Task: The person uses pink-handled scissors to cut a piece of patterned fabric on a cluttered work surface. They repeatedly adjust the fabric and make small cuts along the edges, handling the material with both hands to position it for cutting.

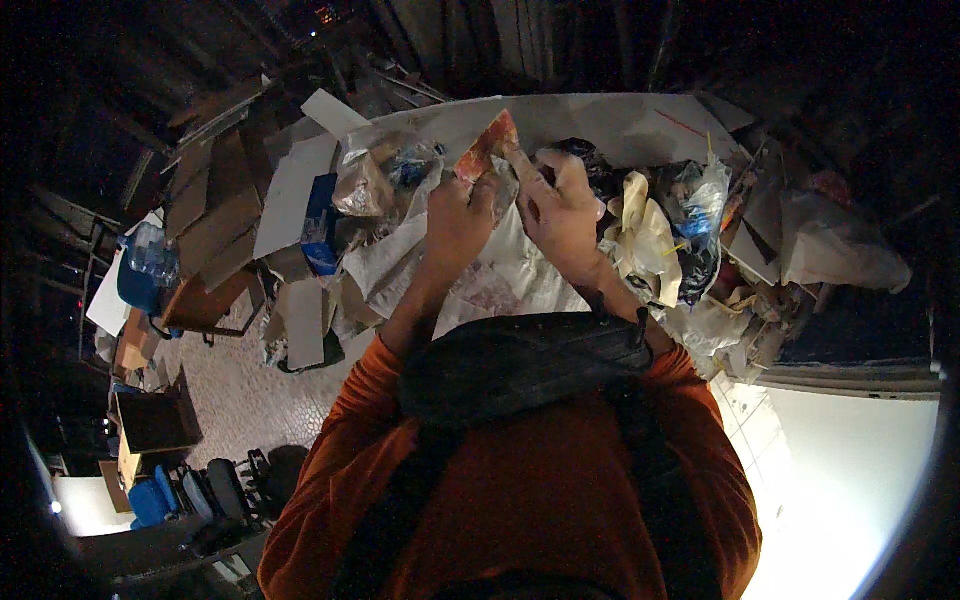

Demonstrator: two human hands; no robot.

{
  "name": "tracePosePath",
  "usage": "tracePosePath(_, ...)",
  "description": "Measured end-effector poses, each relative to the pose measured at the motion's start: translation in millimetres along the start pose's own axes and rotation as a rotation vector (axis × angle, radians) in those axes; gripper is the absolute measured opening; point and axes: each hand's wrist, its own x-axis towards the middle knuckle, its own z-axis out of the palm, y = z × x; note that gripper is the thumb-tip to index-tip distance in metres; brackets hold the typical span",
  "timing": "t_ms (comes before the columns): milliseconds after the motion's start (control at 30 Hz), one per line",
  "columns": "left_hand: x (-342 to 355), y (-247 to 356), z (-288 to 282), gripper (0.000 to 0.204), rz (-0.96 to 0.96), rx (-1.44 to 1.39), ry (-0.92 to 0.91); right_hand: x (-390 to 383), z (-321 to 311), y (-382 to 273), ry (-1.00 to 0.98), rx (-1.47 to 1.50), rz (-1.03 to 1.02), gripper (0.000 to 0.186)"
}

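Note:
In front of me, above the pile, a red and orange piece of wrapper (488, 147) with a pointed top is held up. My left hand (462, 218) is closed on its lower end, thumb uppermost. My right hand (562, 215) reaches to its right edge with one finger stretched along it and the other fingers bent; the exact grip is partly hidden. Crumpled clear plastic (506, 184) shows between the two hands. Below them lies a whitish sheet (385, 262), wrinkled and dusty.
Cardboard pieces (225, 195) and a blue box (320, 225) lie to the left. Right of my hands are a cream plastic bag (643, 235) and black bags (700, 270). A pale board (600, 125) edges the far side. Blue chairs (150, 495) stand at the lower left.

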Motion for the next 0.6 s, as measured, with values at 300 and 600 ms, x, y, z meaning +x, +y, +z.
tracePosePath(300, -6.7, 33.3, -12.9, 0.031, 0.069, -0.083, 0.057, 11.5, -16.2, -4.6, -0.238, 0.109, 0.383, 0.037)
tracePosePath(600, -8.7, 49.4, -8.9, 0.028, 0.137, -0.224, 0.080, 20.3, -34.0, -11.0, -0.028, 0.531, 0.506, 0.029)
